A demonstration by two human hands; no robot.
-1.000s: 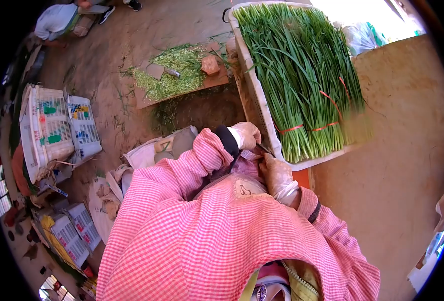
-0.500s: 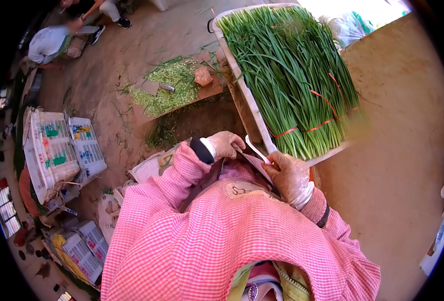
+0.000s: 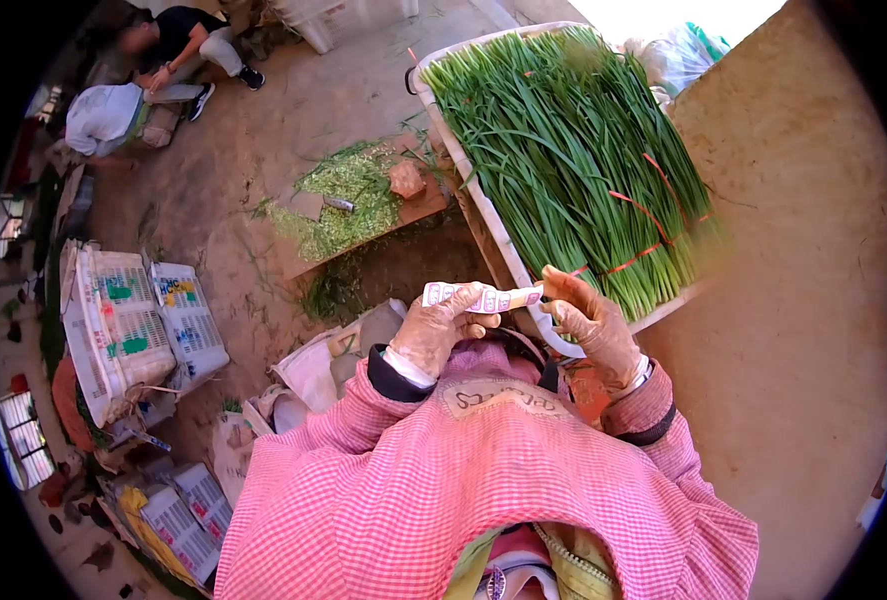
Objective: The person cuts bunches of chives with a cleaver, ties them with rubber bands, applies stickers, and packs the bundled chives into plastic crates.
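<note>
Beside crate rim [image 3: 493, 235], paper strip [image 3: 483, 297]

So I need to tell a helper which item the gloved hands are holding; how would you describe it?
Start at the white crate of bundled green chives. Just below its near corner, the left hand and right hand hold a small white strip between them. It alone is pale, flat and printed with pink marks.

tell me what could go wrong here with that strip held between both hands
The strip is pinched only at its ends by the left hand and right hand, so it could tear or slip free. It is held over dirt ground, so a drop may soil it. The crate of greens sits close ahead; a jerk could knock its edge.
</note>
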